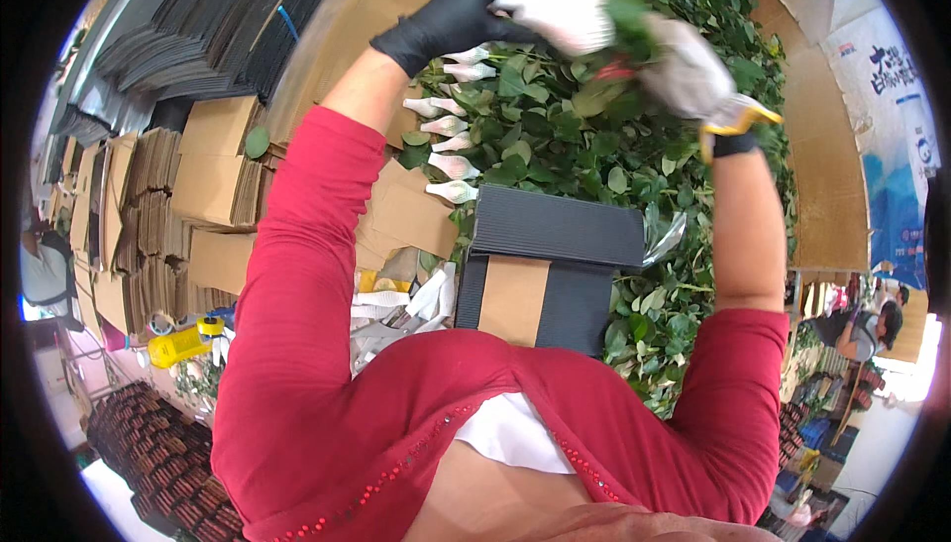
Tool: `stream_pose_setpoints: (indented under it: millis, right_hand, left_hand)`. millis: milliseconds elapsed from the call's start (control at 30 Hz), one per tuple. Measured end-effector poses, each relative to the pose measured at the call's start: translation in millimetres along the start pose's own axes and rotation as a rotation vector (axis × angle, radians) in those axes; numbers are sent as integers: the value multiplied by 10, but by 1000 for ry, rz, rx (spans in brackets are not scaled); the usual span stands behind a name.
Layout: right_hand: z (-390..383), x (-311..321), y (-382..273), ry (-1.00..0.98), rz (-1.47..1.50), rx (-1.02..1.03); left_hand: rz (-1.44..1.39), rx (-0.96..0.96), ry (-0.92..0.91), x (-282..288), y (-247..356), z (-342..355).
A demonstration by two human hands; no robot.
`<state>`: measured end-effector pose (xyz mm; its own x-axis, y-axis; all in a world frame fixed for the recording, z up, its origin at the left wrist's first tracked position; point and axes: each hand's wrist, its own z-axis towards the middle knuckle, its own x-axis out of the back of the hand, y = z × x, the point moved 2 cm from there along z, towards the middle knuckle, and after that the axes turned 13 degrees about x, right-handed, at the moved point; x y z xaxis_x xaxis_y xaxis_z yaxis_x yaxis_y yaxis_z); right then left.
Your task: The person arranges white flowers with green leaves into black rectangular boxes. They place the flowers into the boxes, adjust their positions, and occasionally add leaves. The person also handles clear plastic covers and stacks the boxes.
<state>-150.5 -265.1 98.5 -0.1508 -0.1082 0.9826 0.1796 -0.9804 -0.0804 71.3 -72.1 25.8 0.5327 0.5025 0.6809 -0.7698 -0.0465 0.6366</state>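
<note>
Black-gloved left hand [456, 23] clamped on the narrow tip of a white, tapered mesh sleeve [567, 17], held over green leafy stems [570, 151]. Sleeve's long axis runs rightward toward the blurred, grey-gloved right hand [686, 71]; its grip: cannot tell. Left hand nearer.

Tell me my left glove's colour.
Your left glove is black, best seen in the head view.

the white sleeves [456, 166] look ribbed, the leaves [618, 181] waxy, the black board [557, 227] corrugated, the brown cardboard [213, 128] matt.
</note>
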Motion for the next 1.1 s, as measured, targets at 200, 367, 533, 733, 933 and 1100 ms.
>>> stream_pose_setpoints:
  millis: [200,367,533,733,933,1100]
  right_hand:
    - [-1201,1582,1217,746,97,-303]
    - [-2088,2135,1200,1067,71,-305]
    - [-1981,1967,692,1173,367,-95]
    - [-1332,1374,-164,996,840,-139]
    - [-552,-61,-582,371,127,192]
    - [-813,-370,-684,277,928,-85]
  left_hand:
    - [212,357,144,-1131,-1673,-404]
    - [568,386,-31,-612,-715,-6]
    - [485,-116,242,37,912,-472]
    - [-5,156,-3,-346,-26,-756]
    - [-225,86,91,-66,1025,-789]
    - [-300,157,-56,-67,1506,-982]
